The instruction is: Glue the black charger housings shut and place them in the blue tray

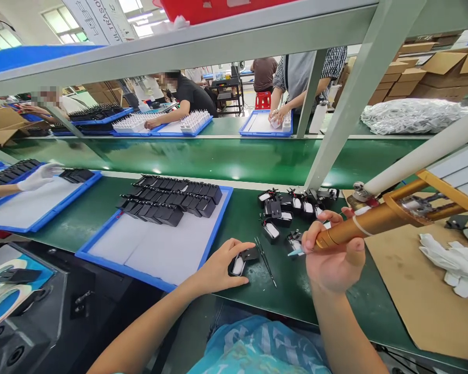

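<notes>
My left hand (222, 267) grips a small open black plastic case (238, 266) with a white part inside, thumb and fingers on either side of it. The case rests on the green bench and its dark lid stands tilted back. In my right hand (333, 259) is a gold cylindrical dispensing gun (343, 228), held by its front end, with a light-blue nozzle (295, 253) pointing left. Metal tweezers (265, 263) lie between my hands. Several more open black cases (271, 229) with white parts are grouped behind them.
To the left, a blue-rimmed tray (171, 259) carries rows of black cases (167, 213). A co-worker's gloved hand (39, 177) reaches over another tray. White gloves (452, 259) lie on cardboard (393, 280) at right. A slanted metal post (347, 104) rises ahead.
</notes>
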Available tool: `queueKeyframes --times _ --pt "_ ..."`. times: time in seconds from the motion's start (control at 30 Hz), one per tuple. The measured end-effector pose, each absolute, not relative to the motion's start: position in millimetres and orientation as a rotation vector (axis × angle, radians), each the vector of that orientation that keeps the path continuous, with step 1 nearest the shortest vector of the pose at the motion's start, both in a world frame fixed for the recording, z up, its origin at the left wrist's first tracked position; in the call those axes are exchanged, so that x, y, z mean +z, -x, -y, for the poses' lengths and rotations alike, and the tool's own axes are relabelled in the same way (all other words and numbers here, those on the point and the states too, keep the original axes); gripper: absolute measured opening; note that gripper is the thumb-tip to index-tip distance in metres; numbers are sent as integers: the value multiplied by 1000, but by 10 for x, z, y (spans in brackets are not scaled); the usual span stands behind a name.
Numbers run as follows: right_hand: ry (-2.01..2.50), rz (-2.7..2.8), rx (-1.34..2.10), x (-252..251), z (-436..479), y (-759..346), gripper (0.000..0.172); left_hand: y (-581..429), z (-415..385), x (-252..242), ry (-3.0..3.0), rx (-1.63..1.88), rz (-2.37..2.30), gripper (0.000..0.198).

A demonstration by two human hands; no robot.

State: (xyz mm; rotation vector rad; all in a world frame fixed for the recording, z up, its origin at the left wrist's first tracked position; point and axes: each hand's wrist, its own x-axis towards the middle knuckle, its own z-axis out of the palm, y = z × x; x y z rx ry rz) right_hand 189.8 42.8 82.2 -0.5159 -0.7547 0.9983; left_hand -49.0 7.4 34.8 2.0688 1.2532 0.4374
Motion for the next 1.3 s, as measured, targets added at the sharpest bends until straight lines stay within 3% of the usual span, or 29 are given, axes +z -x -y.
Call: queueKeyframes --times 0.2,0.67,0.93,1.3 --pt "522 746 998 829 -425 -1881 37 509 -58 213 -2368 461 -1280 61" --pt "524 750 996 819 -431 -1869 37 397 123 231 -1938 603 -1562 69" --pt "533 753 1003 823 -424 -1874 38 271 71 174 -1819 821 -1564 53" --pt "509 748 1012 832 -435 -1864 37 258 59 136 -1922 735 -1671 62"
